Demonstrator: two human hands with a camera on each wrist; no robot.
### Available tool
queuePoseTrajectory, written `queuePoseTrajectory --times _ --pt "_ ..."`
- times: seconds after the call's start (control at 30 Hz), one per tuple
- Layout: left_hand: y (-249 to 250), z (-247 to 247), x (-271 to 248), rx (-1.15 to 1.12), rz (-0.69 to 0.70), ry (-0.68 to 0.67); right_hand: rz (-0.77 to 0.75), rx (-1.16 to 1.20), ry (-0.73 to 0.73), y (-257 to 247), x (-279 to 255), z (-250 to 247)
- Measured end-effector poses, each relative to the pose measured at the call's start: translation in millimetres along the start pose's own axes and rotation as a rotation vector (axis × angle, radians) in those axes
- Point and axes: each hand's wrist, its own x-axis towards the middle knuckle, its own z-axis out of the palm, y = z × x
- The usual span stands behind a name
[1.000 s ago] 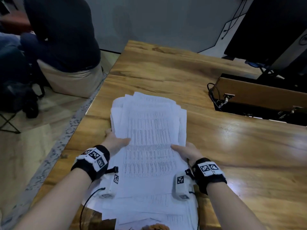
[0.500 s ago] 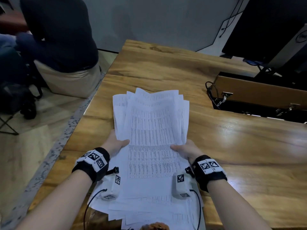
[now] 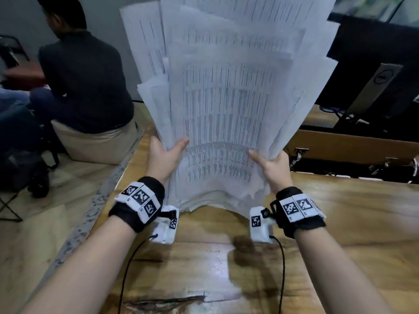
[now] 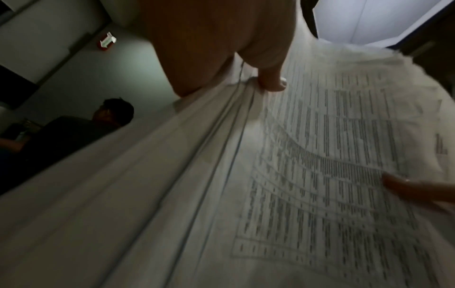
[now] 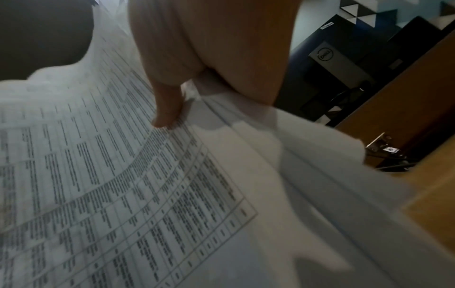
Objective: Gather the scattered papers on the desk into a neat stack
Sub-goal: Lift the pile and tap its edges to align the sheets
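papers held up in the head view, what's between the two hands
Only the papers themselves: the left hand and right hand grip opposite edges, printed sheets spanning the gap, in the head view.

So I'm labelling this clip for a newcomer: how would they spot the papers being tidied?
Start at the wooden desk; above its near edge, the left hand and right hand grip a sheaf of papers upright by its sides. It is the only white thing here printed with dense tables.

The wooden counter (image 3: 340, 223) has a glossy top with dark grain marks, and near its far right side stands a long brown box (image 3: 353, 146) with metal latches and cables.
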Motion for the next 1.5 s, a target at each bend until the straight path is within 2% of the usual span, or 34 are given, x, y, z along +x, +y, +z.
queuePoseTrajectory --times 0.13,0.37,0.57,0.77,0.9,1.03,1.17,1.3,1.5 --pt "-8 0 -6 -0.027 0.024 0.023 -0.021 0.026 0.009 6 -3 -13" --pt "6 -5 -6 -0.128 0.135 -0.062 -0.065 0.007 -0.094 -7 4 -29" --pt "5 -11 -5 -0.28 0.147 -0.041 -0.033 0.062 -0.164 -15 7 -36" --pt "14 2 -6 -0.264 0.143 -0.161 -0.061 0.043 -0.216 -18 11 -28" --pt "17 12 -9 -0.139 0.169 -0.186 -0.067 0.062 -0.212 -21 12 -24" --pt "27 15 -7 -0.23 0.204 -0.193 -0.05 0.102 -0.192 -23 15 -25" --pt "47 18 -8 -0.238 0.28 -0.257 -0.075 0.03 -0.215 -24 17 -21" --pt "71 18 0 -0.204 0.349 -0.217 -0.101 0.002 -0.161 -21 20 -21" --pt "78 18 12 -0.174 0.358 -0.141 -0.084 0.006 -0.141 -21 15 -23"
